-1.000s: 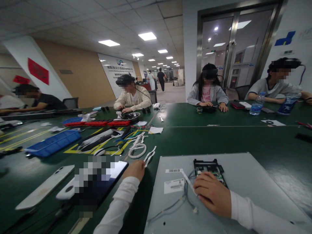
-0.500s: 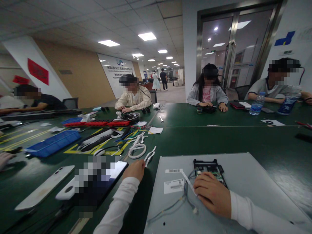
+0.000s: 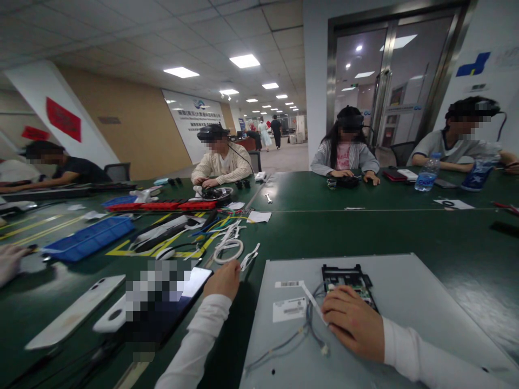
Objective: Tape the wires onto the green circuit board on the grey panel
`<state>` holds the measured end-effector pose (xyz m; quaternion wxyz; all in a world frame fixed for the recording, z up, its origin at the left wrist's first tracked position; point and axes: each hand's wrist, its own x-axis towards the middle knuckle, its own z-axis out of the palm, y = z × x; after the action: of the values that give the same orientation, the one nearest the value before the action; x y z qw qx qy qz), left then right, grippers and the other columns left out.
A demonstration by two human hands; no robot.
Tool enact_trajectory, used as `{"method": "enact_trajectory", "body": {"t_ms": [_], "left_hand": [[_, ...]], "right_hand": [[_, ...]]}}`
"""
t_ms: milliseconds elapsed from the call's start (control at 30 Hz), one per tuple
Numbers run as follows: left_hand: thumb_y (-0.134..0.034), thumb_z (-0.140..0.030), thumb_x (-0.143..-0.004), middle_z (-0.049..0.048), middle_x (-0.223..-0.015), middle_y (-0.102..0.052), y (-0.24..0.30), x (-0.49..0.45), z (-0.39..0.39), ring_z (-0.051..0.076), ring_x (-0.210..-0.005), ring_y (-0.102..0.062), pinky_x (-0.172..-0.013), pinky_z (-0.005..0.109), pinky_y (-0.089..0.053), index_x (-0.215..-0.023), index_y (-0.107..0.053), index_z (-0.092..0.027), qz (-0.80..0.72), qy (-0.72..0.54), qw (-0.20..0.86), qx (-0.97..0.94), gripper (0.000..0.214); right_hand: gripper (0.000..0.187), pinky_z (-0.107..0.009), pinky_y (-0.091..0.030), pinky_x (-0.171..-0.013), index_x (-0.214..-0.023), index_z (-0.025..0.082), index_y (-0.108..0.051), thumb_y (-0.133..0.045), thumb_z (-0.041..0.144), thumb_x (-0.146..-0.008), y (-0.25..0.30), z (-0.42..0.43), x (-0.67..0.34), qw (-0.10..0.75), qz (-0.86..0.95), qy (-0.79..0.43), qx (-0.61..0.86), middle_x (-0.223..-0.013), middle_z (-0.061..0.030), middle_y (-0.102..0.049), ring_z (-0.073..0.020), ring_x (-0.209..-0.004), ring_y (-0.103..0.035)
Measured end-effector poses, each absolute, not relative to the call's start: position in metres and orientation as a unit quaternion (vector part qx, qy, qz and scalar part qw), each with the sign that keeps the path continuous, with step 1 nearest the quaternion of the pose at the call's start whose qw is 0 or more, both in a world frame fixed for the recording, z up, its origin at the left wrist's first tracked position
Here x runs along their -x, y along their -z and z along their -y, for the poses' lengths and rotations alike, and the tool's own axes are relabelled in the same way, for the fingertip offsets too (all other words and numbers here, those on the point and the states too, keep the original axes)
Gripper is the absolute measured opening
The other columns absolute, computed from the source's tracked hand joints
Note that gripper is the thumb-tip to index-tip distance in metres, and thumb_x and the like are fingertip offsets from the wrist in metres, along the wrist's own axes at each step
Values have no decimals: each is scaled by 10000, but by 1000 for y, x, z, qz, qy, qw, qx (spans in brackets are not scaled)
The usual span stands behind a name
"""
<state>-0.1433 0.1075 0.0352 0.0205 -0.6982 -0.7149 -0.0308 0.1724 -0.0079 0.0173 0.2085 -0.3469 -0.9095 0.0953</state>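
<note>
A flat grey panel (image 3: 389, 292) lies before me with labels and a black-framed circuit board (image 3: 349, 281) on it. My right hand (image 3: 352, 321) rests on the panel beside the board, fingers curled over a narrow white strip (image 3: 312, 301). Grey cables (image 3: 310, 319) with a white connector run next to those fingers. To the left of the panel, my left hand (image 3: 223, 281) is closed above the green table, its fingertips hidden on the far side. Short white strips (image 3: 250, 257) lie just beyond it, close to the knuckles.
Left of my arm are a phone with a lit screen (image 3: 190, 286) and a white phone (image 3: 77, 310). A blue tray (image 3: 89, 237), a white cable coil (image 3: 228, 252) and mixed wires lie further out. Several people sit around the table (image 3: 292, 232); another person's hand shows at far left.
My left hand has drawn back slightly toward me, and the short white strips near it have shifted. My right hand keeps its place. The other person's hand at far left has moved inward.
</note>
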Motion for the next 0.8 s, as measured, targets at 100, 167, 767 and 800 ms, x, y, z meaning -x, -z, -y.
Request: {"method": "enact_trajectory", "body": {"t_ms": [100, 167, 767, 800], "left_hand": [[-361, -247, -811, 33, -853, -594, -33, 145, -108, 154, -805, -556, -690, 236, -375, -805, -483, -204, 710, 39, 30, 703, 129], [-346, -247, -816, 32, -845, -592, -32, 145, -108, 158, -789, -556, -666, 239, -372, -814, -480, -207, 707, 45, 43, 704, 140], [-328, -276, -824, 22, -805, -590, -36, 135, -103, 166, -736, -557, -620, 248, -390, -868, -460, -207, 662, 192, 103, 717, 156], [-333, -275, -822, 22, -809, -590, -36, 132, -102, 161, -736, -556, -630, 246, -398, -865, -463, -204, 650, 209, 100, 724, 154]], "right_hand": [[173, -356, -237, -902, -901, 195, -543, -418, 168, -785, -16, 8, -173, 208, 910, -95, 347, -945, -13, -556, -150, -949, -419], [176, -358, -237, -901, -900, 195, -543, -412, 167, -787, -16, 8, -173, 208, 909, -94, 348, -946, -15, -556, -151, -950, -418], [174, -349, -225, -916, -909, 203, -538, -428, 165, -780, -14, 6, -173, 206, 905, -105, 357, -961, 4, -552, -145, -963, -412], [174, -351, -228, -915, -909, 202, -539, -429, 164, -780, -14, 7, -172, 207, 905, -104, 356, -959, 2, -553, -147, -962, -414]]}}
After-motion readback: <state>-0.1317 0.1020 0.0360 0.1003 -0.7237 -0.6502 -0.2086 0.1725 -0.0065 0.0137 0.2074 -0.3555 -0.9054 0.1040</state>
